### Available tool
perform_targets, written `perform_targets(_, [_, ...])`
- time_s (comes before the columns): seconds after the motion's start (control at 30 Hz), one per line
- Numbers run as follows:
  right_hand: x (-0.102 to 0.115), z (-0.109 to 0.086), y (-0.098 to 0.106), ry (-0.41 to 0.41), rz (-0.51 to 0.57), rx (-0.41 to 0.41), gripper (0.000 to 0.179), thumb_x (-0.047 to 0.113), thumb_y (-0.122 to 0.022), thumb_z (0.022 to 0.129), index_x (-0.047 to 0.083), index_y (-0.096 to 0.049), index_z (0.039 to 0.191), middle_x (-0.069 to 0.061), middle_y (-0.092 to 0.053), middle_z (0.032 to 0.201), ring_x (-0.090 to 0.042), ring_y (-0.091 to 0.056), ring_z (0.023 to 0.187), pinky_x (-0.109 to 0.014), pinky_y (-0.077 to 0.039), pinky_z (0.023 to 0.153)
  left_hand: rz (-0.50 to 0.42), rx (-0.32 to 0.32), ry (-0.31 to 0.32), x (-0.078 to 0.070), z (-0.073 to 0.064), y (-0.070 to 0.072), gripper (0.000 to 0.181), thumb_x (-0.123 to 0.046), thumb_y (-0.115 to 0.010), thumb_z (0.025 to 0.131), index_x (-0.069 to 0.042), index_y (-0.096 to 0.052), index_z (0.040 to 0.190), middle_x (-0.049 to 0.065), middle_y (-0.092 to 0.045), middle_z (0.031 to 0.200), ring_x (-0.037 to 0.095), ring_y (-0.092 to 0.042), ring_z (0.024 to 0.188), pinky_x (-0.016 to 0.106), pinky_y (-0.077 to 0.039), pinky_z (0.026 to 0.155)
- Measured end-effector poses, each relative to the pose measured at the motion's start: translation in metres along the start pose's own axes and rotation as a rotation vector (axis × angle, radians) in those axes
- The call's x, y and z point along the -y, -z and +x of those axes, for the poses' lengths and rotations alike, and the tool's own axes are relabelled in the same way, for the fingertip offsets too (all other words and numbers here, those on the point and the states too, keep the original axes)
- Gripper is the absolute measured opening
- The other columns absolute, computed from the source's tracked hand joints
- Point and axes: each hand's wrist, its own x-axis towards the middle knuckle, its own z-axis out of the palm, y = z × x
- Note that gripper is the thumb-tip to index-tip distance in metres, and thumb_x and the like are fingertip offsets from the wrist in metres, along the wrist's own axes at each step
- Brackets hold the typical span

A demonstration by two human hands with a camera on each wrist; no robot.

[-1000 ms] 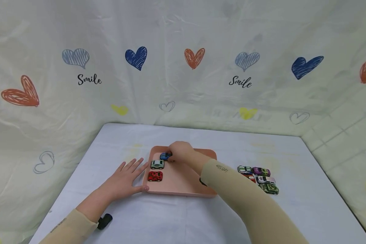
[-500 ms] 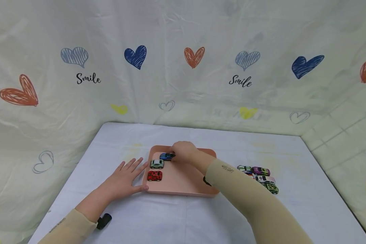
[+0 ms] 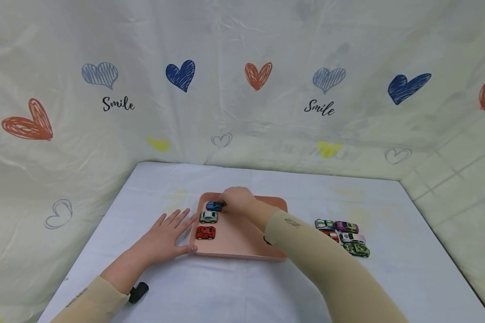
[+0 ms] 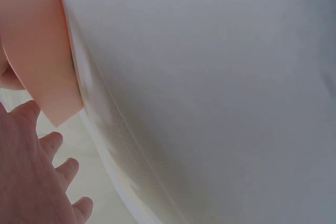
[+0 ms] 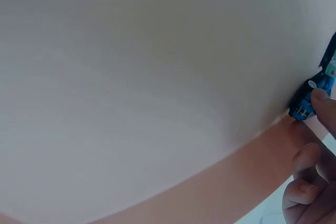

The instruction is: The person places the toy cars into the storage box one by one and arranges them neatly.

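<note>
Head view has the right hand [image 3: 239, 201] reaching into a pink tray [image 3: 242, 256], its grip on the right end of a blue toy car [image 3: 214, 206]; right wrist view shows that grip nearly closed, thumb and a finger pinching the car. The car is at the tray's back left corner, just behind a pale green toy car [image 3: 208, 217], with a red toy car [image 3: 205, 233] nearer the front. The left hand [image 3: 167, 237] has its grip spread wide, thumb tip at the tray's front left corner. More toy cars [image 3: 352, 238] sit bunched on the tabletop [image 3: 242, 291], well to the right.
</note>
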Motion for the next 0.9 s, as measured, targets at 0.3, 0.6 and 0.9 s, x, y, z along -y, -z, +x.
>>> perform_targets(0.3, [0.0047,0.0019,0.0015,-0.005,-0.007,-0.010,0.035,0.032,-0.069,0.094,0.028,-0.068,0.129,0.006,-0.070,0.119,-0.012,-0.064,0.110,-0.031,-0.054,0.092,-0.012,-0.005,-0.009,-0.0019,-0.0005,0.0022,0.092,-0.073,-0.056,0.085,-0.022,-0.031,0.157,0.008,-0.024,0.163,0.038,-0.019,0.149,0.063,-0.014,0.117])
perform_targets(0.6, [0.0069,0.0074,-0.0013,-0.004,-0.030,-0.028,0.032,0.031,-0.068,0.096,0.030,-0.069,0.127,0.008,-0.071,0.112,-0.010,-0.065,0.105,-0.031,-0.055,0.089,0.005,-0.004,-0.005,0.0005,-0.0002,0.0012,0.092,-0.074,-0.055,0.085,-0.023,-0.029,0.158,0.007,-0.022,0.164,0.036,-0.018,0.149,0.063,-0.014,0.117])
perform_targets(0.9, [0.0021,0.0006,0.0064,-0.031,0.063,-0.039,0.030,0.029,-0.070,0.094,0.027,-0.070,0.124,0.007,-0.070,0.112,-0.012,-0.064,0.104,-0.032,-0.053,0.090,0.002,0.011,0.009,-0.0014,-0.0011,0.0035,0.093,-0.074,-0.055,0.085,-0.023,-0.029,0.158,0.007,-0.021,0.164,0.037,-0.017,0.149,0.062,-0.014,0.118])
